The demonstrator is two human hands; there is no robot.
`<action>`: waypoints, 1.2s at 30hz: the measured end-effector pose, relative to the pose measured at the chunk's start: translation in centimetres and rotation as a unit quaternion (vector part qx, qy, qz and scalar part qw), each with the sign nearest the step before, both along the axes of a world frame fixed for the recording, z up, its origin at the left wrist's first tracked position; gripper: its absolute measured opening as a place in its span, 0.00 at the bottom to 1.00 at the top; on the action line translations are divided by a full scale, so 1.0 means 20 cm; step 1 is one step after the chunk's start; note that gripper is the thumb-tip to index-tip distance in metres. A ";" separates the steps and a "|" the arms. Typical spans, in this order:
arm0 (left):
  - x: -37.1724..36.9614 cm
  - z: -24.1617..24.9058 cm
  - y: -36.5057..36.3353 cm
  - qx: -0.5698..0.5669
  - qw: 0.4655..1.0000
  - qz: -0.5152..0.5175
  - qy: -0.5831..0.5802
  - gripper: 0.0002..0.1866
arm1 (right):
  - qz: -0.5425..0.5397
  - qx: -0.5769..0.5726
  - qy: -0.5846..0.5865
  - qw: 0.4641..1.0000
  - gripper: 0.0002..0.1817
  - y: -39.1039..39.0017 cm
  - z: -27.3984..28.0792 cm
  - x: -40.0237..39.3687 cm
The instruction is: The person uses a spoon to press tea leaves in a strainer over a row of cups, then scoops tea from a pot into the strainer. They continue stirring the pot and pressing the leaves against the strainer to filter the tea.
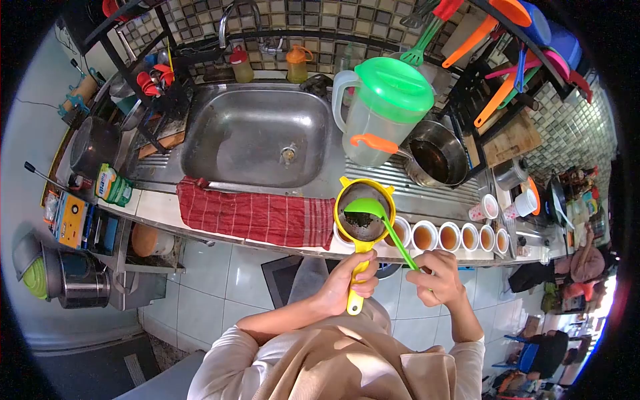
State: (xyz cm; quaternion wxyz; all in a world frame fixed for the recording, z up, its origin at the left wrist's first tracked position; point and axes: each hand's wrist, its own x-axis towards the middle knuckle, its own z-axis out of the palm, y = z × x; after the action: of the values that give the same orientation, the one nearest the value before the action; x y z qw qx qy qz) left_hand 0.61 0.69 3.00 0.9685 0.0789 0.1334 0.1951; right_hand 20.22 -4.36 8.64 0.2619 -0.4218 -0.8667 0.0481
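My left hand is closed round the handle of a yellow strainer, whose round mesh bowl sits over a cup at the counter's edge. Dark wet bits lie in the mesh. In my right hand is the handle of a green ladle, its head lowered into the strainer bowl. To the right of the strainer, several white cups of brown liquid stand in a row along the counter edge. The cup beneath the strainer is mostly hidden.
Behind the strainer stand a clear pitcher with a green lid and a steel pot with dark liquid. A red checked cloth lies before the sink. Stacked cups are at the right. People are in the background at far right.
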 end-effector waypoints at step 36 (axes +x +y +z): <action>-0.09 -0.17 0.01 -0.062 0.997 -0.054 0.004 0.09 | -0.329 -0.118 0.472 0.809 0.10 0.48 -0.26 0.67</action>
State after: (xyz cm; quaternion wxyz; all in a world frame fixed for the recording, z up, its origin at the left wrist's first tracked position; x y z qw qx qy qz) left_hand -1.18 0.94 -0.44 0.9800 0.0265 0.1452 0.1333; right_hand 33.63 5.27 3.52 0.5868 -0.6349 -0.4335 0.2542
